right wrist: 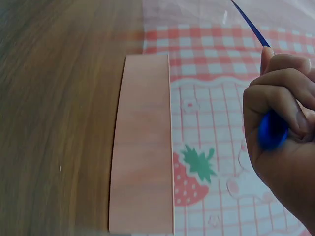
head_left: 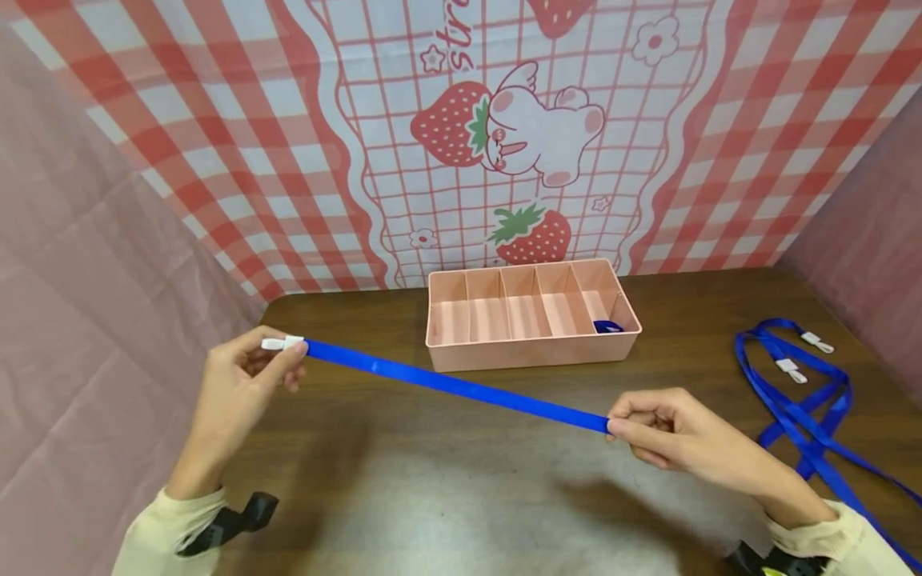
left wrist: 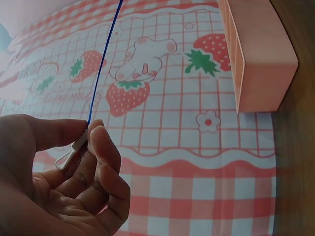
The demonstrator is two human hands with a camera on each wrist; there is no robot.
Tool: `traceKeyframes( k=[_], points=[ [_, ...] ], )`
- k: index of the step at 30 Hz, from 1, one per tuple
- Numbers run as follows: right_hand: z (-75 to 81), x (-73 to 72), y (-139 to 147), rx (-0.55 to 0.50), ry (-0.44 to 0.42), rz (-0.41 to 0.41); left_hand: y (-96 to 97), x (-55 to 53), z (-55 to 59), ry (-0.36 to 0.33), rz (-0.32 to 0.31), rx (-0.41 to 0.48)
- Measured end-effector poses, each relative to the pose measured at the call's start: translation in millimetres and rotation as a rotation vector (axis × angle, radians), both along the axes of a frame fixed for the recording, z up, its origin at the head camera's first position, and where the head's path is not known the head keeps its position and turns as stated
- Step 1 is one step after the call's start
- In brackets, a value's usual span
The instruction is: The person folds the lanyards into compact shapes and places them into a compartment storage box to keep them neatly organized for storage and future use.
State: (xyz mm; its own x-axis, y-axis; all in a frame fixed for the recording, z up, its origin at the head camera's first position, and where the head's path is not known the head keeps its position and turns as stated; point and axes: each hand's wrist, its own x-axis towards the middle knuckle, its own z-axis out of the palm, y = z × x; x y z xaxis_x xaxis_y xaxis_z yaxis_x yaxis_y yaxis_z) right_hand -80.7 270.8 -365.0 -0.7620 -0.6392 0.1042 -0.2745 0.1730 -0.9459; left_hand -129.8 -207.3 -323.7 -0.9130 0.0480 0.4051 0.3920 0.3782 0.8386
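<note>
A blue lanyard [head_left: 461, 389] is stretched taut between my two hands above the table. My left hand [head_left: 248, 372] pinches it at the white plastic clip [head_left: 283, 343] between thumb and fingers; the clip's loop shows below the thumb in the left wrist view. At the lower right end, my right hand [head_left: 666, 432] grips the strap, and a blurred blue loop [right wrist: 272, 130] of it bulges from the curled fingers in the right wrist view. Behind the strap stands a pink divided box [head_left: 533, 352], with a small blue piece [head_left: 608, 326] in its rightmost compartment.
More blue lanyards [head_left: 799, 408] with white clips lie loosely crossed on the table's right side. A checked strawberry cloth [head_left: 346, 160] hangs behind the box. The brown wooden table [head_left: 461, 496] extends below both hands, with pink fabric [head_left: 94, 320] at the left.
</note>
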Motion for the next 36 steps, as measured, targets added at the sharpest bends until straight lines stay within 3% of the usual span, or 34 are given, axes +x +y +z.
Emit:
traceKeyframes(
  k=[6, 12, 20, 22, 25, 27, 29, 32, 34, 36],
  points=[
    [-5.7, 3.9, 26.9, 0.001, 0.045, -0.025, -6.9, 1.1, -3.6, -0.014, 0.02, 0.015],
    [-7.8, 6.4, 49.9, -0.081, 0.025, -0.015, -10.4, 1.0, -5.8, -0.045, 0.007, 0.041],
    [-16.2, 4.1, 59.8, -0.136, 0.024, -0.049, -4.8, 3.1, -7.7, -0.061, 0.021, 0.134],
    [-18.8, 4.3, 62.2, -0.145, 0.009, -0.074, -4.1, 3.2, -8.6, -0.072, -0.006, 0.163],
    [-22.6, 5.1, 65.8, -0.184, -0.027, -0.095, -4.6, 3.4, -10.0, -0.106, -0.179, 0.362],
    [-24.5, 5.3, 66.9, -0.206, -0.045, -0.097, -6.4, 4.0, -11.3, -0.109, -0.4, 0.578],
    [-25.7, 5.3, 66.8, -0.213, -0.061, -0.098, -8.3, 5.3, -12.5, -0.112, -0.658, 0.789],
    [-26.4, 5.2, 66.1, -0.207, -0.065, -0.101, -10.3, 9.0, -13.7, -0.069, -0.993, 0.95],
    [-25.9, 5.5, 66.1, -0.202, -0.066, -0.106, -11.5, 12.6, -13.1, -0.038, -1.101, 0.975],
    [-25.0, 6.4, 66.6, -0.202, -0.068, -0.101, -12.1, 14.8, -11.7, -0.019, -1.154, 0.99]
  ],
)
